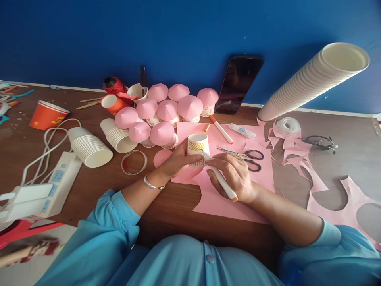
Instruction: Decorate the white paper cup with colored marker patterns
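My left hand (178,162) is closed round a small white paper cup (198,143) that stands upside down on a pink paper sheet (235,198). The cup bears a yellow-orange drawn pattern. My right hand (233,174) grips a white marker (220,178) with an orange end, its tip touching the cup's side. A silver bracelet (150,183) circles my left wrist. Behind the cup stands a cluster of several cups topped with pink paper cones (166,113).
Scissors (250,155), a second marker (220,129), a glue tube (241,130) and a tape roll (287,125) lie nearby. A long cup stack (312,81) leans at right, a phone (239,83) against the blue wall. Cup stacks (89,146), a power strip (52,186) and pink scraps (342,202) surround.
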`<control>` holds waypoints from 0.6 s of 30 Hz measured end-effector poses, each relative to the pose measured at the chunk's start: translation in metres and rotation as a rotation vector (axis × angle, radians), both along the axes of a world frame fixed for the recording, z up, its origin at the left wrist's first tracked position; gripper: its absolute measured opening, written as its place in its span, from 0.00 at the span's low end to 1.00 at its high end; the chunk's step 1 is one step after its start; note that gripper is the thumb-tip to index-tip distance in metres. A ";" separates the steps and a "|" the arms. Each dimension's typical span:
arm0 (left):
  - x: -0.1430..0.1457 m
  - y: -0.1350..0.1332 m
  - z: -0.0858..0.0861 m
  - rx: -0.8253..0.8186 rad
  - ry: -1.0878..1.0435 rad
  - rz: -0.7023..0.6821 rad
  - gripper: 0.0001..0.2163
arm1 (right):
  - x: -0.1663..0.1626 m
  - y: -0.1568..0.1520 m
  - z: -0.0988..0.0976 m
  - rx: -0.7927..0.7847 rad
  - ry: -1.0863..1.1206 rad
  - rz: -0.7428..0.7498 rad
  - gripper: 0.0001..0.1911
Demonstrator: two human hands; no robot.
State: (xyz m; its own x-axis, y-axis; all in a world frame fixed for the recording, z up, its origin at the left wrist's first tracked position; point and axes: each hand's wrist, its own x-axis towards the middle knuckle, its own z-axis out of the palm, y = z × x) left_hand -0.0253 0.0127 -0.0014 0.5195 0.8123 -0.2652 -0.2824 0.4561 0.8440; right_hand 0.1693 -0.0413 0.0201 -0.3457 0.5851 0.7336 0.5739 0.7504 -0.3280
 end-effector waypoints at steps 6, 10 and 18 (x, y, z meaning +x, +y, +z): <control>0.000 0.000 0.002 0.008 0.014 0.006 0.26 | 0.000 0.000 0.000 -0.005 -0.007 0.012 0.17; 0.000 0.000 0.001 0.021 0.013 -0.002 0.25 | 0.000 -0.001 0.000 -0.006 -0.006 0.014 0.17; 0.000 0.000 0.002 0.013 0.003 0.002 0.26 | 0.000 -0.001 -0.001 -0.002 0.002 0.008 0.15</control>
